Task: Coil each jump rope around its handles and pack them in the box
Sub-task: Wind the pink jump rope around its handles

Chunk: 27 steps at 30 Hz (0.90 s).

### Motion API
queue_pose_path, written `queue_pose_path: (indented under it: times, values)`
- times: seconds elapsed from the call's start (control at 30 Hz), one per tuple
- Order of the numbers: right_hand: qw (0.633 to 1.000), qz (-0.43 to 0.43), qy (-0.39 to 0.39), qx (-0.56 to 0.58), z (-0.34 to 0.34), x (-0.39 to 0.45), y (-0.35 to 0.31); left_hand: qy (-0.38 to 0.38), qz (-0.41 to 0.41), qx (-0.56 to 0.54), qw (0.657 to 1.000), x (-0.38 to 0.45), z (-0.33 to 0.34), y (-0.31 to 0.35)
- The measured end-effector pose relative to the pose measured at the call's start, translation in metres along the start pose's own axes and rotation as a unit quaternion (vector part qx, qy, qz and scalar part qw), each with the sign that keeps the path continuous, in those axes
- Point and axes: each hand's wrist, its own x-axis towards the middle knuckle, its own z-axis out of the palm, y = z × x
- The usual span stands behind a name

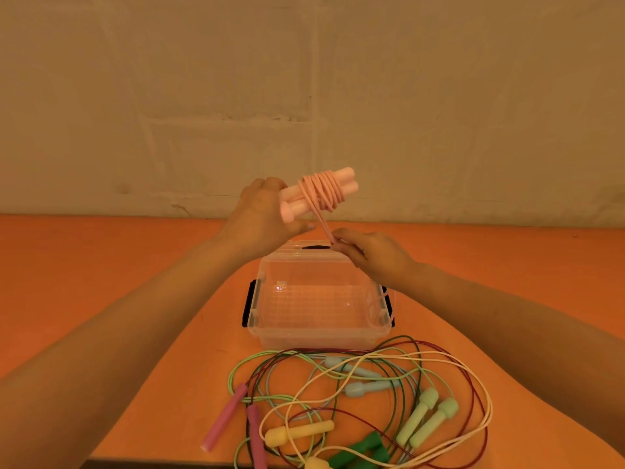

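My left hand grips a pair of pale pink jump rope handles, held side by side in the air above the box. Several turns of pink cord are wound round their middle. One strand runs down from the coil to my right hand, which pinches the cord just above the box's far edge. A loose length of that cord hangs past the box's right side. The clear plastic box stands open on the orange table, with nothing inside.
Several loose jump ropes lie tangled in front of the box: pink handles, pale blue handles, light green handles, yellow handles and dark green handles. A plaster wall stands behind the orange table.
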Motion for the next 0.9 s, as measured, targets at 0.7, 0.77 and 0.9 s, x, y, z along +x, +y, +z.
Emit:
queue_pose_path:
  times: [0.7,0.77,0.9]
  values:
    - [0.93,0.144,-0.226,0.251,-0.006,0.008,0.01,-0.133,0.045,-0.164,0.976,-0.024,-0.018,0.008]
    - [0.927,0.149,-0.23,0.255,-0.004,0.005,0.013,-0.106,0.043,-0.195,0.974,-0.022,-0.021,0.008]
    - [0.923,0.154,-0.24,0.26,0.001,-0.006,0.015,-0.044,0.012,-0.228,0.973,-0.017,-0.021,0.004]
